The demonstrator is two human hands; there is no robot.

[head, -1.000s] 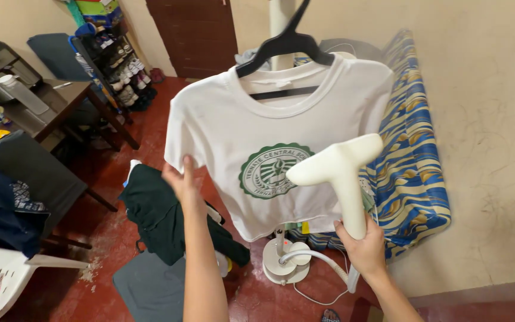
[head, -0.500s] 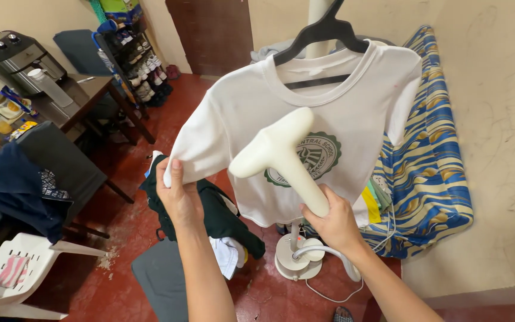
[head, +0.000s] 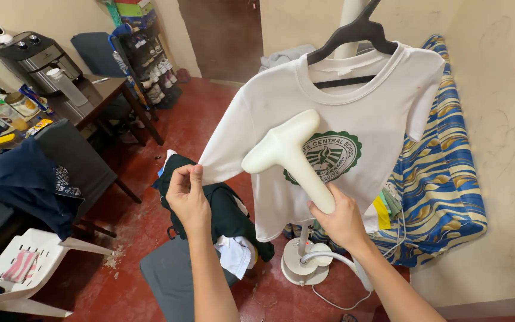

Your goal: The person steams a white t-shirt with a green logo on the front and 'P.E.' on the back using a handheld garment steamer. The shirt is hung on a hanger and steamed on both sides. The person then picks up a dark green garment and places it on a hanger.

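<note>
At centre frame the white T-shirt (head: 353,137), hung on a black hanger (head: 359,33), is pulled taut by its sleeve hem pinched in the left hand (head: 187,197), so the cream steamer head (head: 287,149), clenched by the right hand (head: 342,219), is met by flat cloth.

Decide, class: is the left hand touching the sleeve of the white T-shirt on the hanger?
Touching. The head view shows the left hand pinching the sleeve's edge of the white T-shirt between thumb and fingers, pulling it outward.
</note>
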